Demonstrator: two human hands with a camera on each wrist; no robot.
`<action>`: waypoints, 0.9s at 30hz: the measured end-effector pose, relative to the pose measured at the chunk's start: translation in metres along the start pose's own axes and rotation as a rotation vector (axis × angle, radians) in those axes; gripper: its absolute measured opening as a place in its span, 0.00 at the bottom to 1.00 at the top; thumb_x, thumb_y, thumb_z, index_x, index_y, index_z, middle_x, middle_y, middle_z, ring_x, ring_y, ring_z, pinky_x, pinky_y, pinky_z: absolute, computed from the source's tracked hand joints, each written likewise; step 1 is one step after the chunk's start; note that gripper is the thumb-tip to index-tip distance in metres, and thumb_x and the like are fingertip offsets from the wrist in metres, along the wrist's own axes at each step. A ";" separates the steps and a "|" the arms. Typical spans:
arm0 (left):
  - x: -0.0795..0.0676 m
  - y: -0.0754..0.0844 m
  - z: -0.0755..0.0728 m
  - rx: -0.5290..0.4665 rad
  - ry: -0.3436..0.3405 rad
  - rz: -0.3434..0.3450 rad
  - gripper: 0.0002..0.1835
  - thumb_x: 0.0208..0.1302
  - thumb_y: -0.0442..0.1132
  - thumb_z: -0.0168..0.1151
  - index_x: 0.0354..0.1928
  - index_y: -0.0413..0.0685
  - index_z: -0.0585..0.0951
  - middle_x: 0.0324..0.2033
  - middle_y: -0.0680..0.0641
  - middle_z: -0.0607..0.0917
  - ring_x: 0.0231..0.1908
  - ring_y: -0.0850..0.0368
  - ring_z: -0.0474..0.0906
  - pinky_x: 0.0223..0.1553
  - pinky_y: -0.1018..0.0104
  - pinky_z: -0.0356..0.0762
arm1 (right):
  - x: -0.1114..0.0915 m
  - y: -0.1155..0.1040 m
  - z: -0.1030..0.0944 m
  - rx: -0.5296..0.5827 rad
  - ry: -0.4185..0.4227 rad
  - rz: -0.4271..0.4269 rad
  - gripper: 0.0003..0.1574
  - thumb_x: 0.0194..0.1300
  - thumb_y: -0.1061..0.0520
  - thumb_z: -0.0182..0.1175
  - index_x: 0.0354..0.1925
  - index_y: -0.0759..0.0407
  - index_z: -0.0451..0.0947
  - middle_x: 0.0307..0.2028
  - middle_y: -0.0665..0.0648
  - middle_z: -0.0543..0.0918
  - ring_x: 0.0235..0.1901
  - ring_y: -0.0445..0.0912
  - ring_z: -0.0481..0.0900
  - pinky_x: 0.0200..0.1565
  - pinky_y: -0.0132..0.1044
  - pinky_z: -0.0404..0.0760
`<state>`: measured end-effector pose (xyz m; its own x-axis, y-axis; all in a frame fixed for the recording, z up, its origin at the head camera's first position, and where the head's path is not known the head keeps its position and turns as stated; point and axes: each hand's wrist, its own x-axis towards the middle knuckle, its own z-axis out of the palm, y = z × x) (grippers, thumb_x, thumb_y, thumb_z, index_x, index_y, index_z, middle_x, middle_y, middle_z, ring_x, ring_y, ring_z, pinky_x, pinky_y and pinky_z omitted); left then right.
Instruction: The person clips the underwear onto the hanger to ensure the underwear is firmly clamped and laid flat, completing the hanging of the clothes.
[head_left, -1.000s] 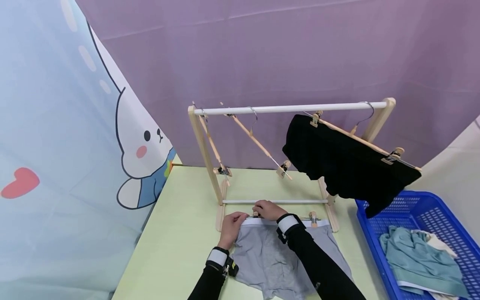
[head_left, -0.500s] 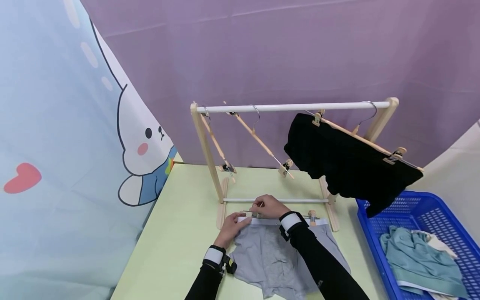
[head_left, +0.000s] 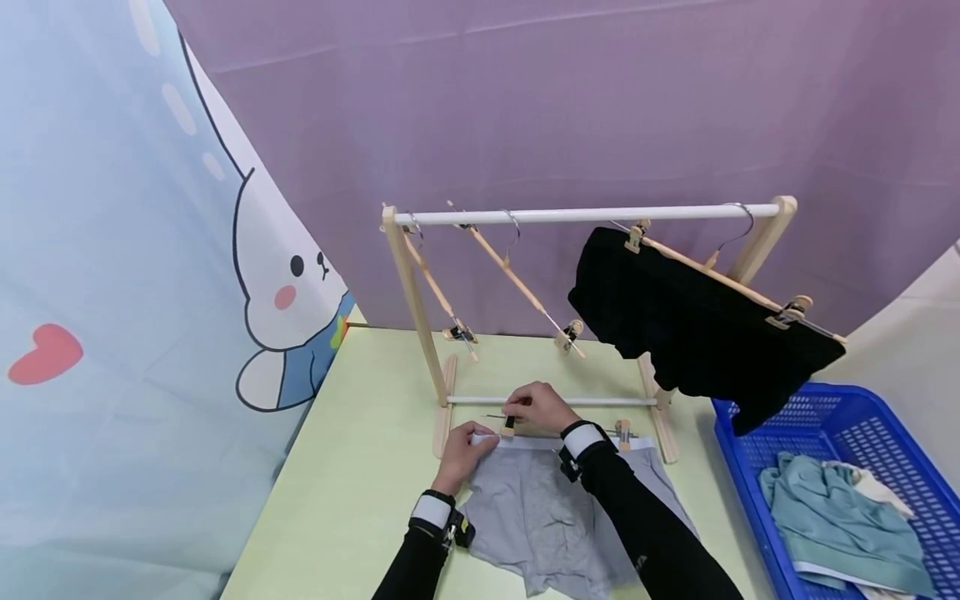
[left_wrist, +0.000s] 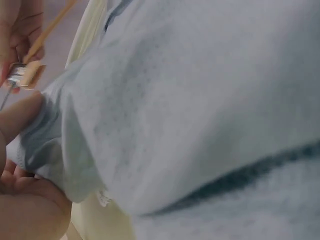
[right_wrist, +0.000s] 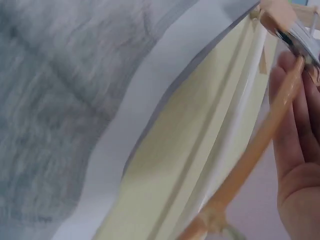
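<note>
Taking the two hands as the middle of the dial and twelve as straight ahead of the person, I see the grey shorts [head_left: 551,521] spread on the bench [head_left: 337,467] towards five o'clock, their white waistband [head_left: 536,444] turned to twelve, presumably so the edge faces the hanger [right_wrist: 265,135]. The left hand [head_left: 461,458], at eight o'clock, pinches the waistband's near corner, thumb over the cloth and the other fingers beneath; I take it this keeps the edge from sagging or sliding. The right hand [head_left: 543,407], at one o'clock, has its fingers closed on the hanger's near clip [head_left: 509,427], which stands just apart from the cloth; I cannot tell whether its mouth is spread. At three o'clock the far clip [head_left: 624,435] sits over the waistband and seems to bite it, which would anchor that end and leave both hands for this one. The wooden rack [head_left: 592,216] stands at twelve, with two bare hangers, one [head_left: 431,283] at eleven and one [head_left: 517,283] at twelve, while a black garment [head_left: 697,317] hangs from two clips at two o'clock. The blue basket [head_left: 847,389] stands between three and four, handy for the right arm, with teal clothing [head_left: 847,521] heaped inside.
</note>
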<state>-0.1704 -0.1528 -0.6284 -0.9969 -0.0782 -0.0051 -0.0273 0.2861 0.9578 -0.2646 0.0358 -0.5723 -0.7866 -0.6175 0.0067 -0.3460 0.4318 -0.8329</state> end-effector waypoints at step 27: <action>0.002 0.007 0.012 -0.205 0.125 -0.076 0.11 0.63 0.38 0.70 0.40 0.37 0.83 0.41 0.39 0.87 0.35 0.57 0.81 0.35 0.70 0.75 | -0.007 0.002 0.014 0.039 0.125 0.048 0.11 0.67 0.52 0.65 0.41 0.55 0.89 0.32 0.52 0.87 0.29 0.41 0.82 0.34 0.32 0.82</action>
<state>-0.1732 -0.1398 -0.6252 -0.9753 -0.2137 -0.0559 -0.0737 0.0762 0.9944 -0.2527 0.0318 -0.5816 -0.8602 -0.5089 0.0337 -0.2884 0.4309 -0.8551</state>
